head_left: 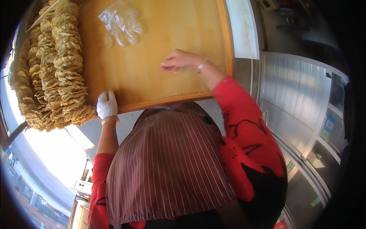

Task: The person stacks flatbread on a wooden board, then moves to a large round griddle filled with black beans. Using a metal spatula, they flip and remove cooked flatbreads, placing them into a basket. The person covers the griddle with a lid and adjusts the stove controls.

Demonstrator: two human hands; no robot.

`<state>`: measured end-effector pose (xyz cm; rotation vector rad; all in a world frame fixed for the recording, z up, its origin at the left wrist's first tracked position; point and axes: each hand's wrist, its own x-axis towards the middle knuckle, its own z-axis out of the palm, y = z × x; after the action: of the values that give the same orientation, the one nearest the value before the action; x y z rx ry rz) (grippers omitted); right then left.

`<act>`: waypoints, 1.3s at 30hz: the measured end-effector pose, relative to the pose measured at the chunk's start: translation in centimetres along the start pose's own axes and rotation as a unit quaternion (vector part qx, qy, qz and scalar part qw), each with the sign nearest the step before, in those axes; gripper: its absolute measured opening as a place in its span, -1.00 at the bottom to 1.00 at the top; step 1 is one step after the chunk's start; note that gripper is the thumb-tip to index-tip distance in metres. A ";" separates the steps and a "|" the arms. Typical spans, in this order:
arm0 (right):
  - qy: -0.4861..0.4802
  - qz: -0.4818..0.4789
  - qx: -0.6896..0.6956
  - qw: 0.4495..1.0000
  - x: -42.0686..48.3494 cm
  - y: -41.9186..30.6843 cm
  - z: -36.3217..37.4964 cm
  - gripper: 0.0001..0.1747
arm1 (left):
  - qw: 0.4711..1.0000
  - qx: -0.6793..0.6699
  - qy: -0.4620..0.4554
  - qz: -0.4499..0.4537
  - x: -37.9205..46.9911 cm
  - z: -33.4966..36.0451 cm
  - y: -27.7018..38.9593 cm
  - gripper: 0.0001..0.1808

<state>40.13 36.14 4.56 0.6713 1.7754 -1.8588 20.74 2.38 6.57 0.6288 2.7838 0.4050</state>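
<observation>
My left hand (107, 104), in a white knitted glove, rests at the front rim of a wooden board (148, 74), beside the stacked cakes. Whether it grips the rim cannot be made out. Over the right half of the board is my bare right hand (180, 60), slightly blurred, its fingers curled; a silver bracelet (202, 65) circles the wrist. I see nothing in its fingers, though the palm is hidden. Fine crumbs (215, 61) lie on the wood near that wrist. Long rows of thin, wavy, browned flat cakes (68, 57) stand packed along the board's left side.
A crumpled clear plastic glove (120, 24) lies toward the board's far side. A raised wooden rim (227, 37) borders the right. Beyond it are a white panel (243, 28) and ribbed translucent panels (291, 88). My striped apron (168, 163) is close to the front edge.
</observation>
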 end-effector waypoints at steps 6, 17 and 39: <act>-0.083 0.128 0.083 0.985 -1.5 2.7 -1.0 -0.46 | 0.999 -0.026 -0.018 -0.028 -0.1 -0.2 0.5 -0.58; 0.304 -0.112 0.166 0.931 -6.6 1.9 -12.5 -0.48 | 1.000 0.000 -0.021 -0.016 0.1 0.2 0.0 -0.60; -0.184 0.002 -0.003 0.983 4.1 2.6 12.1 -0.61 | 1.000 -0.004 0.023 0.009 0.2 0.0 -0.1 -0.61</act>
<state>38.40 23.93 0.43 0.3023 1.5353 -1.8339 20.52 2.32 6.53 0.6507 2.8211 0.4407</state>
